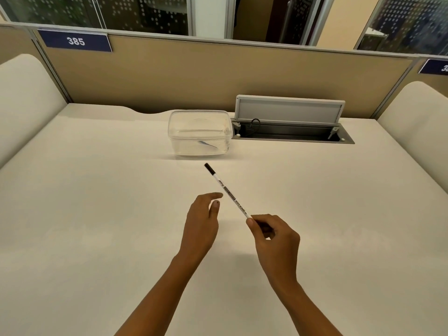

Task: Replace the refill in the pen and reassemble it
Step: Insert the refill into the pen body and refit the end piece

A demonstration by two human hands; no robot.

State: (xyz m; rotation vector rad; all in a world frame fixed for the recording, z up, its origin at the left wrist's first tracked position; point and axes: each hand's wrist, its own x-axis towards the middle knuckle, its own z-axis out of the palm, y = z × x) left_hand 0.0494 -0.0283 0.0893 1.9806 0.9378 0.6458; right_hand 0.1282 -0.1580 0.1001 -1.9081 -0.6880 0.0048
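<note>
The right hand point(274, 235) is pinching the near end of a white pen point(228, 192) in its fingers, holding it above the surface point(97, 214), black tip pointing toward a clear box point(200, 133). The left hand point(202, 219) is hovering just beside the pen, fingers loosely spread and holding nothing.

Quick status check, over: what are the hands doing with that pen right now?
Right hand pinching pen by its near end, dark tip pointing away. Left hand open, empty, beside the barrel. Pen not yet apart. Clear tub beyond, nothing blocking.
</note>
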